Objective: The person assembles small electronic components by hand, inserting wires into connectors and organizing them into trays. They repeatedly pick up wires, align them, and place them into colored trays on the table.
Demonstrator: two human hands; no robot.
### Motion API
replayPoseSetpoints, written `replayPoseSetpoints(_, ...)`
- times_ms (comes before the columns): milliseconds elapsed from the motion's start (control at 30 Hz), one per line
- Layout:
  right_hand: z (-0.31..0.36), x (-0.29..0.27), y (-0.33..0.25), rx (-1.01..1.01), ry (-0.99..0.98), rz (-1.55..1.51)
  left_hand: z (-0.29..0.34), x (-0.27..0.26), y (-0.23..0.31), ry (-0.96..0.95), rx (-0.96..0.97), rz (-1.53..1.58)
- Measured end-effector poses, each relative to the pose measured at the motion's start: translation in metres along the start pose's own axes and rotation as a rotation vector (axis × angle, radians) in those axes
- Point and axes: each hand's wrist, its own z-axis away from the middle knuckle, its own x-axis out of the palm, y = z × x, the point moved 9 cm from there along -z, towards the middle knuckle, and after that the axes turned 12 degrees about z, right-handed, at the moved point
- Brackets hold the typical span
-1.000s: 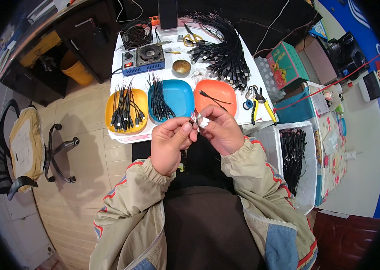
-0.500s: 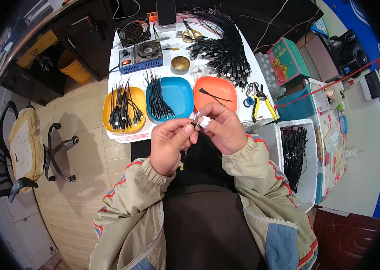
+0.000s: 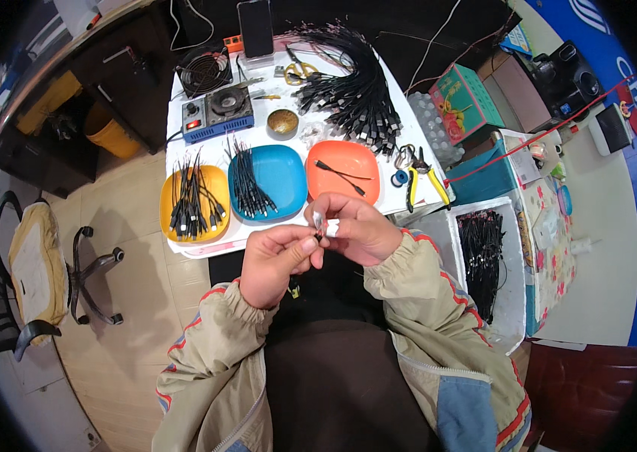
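L hand (image 3: 269, 260) + R hand (image 3: 363, 235) meet over the person's lap, just off the near edge of the white worktop (image 3: 259, 134), fingertips v. close together. L fingers: thumb + index pressed tog., pinching a small dark piece (image 3: 318, 236), prob. a cable end, tho mostly hidden. It sits at the L fingertips, just below the R ones; can't tell if R fingers touch it too. R fingers bent in, thumb twd index, w/ a white bit (image 3: 331, 227) at the thumb; can't tell if it's wrapped round or held.

Just beyond hands, 3 trays in a row, L to R: yellow tray (image 3: 166, 207) w/ a bunch of short blk cables (image 3: 196, 203); blue tray (image 3: 284, 181) w/ a 2nd bunch (image 3: 247, 184) on its L side; orange tray (image 3: 363, 160) w/ 2 loose cables (image 3: 342, 174), nearest the R hand.

Behind: blue-grey heater unit (image 3: 217, 113), red switch lit; round bowl (image 3: 283, 122); big heap of blk cables (image 3: 356, 98), back R. R of orange tray: blue spool (image 3: 400, 178) + yellow-handled pliers (image 3: 425, 181), nr worktop edge. Lower R, off the worktop: white box (image 3: 513, 301) w/ more dark cables (image 3: 482, 256).
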Motion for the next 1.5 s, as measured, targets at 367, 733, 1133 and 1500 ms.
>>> replayPoseSetpoints(367, -0.042, -0.084, -0.013, 0.087, -0.002, 0.123, -0.012, -0.018, -0.005, 0.039, -0.061, -0.235)
replayPoseSetpoints(733, -0.177, -0.317, -0.188, 0.430, 1.038, 2.060, -0.023, -0.041, -0.008, 0.082, -0.049, -0.190)
replayPoseSetpoints(1133, -0.096, -0.258, -0.199, 0.128, 0.804, 0.770, -0.016, -0.047, 0.013, 0.108, 0.066, 0.013)
replayPoseSetpoints(1500, 0.036, 0.054, -0.036, -0.632, 0.333, 1.835, -0.023, -0.003, 0.036, 0.021, 0.124, 0.181)
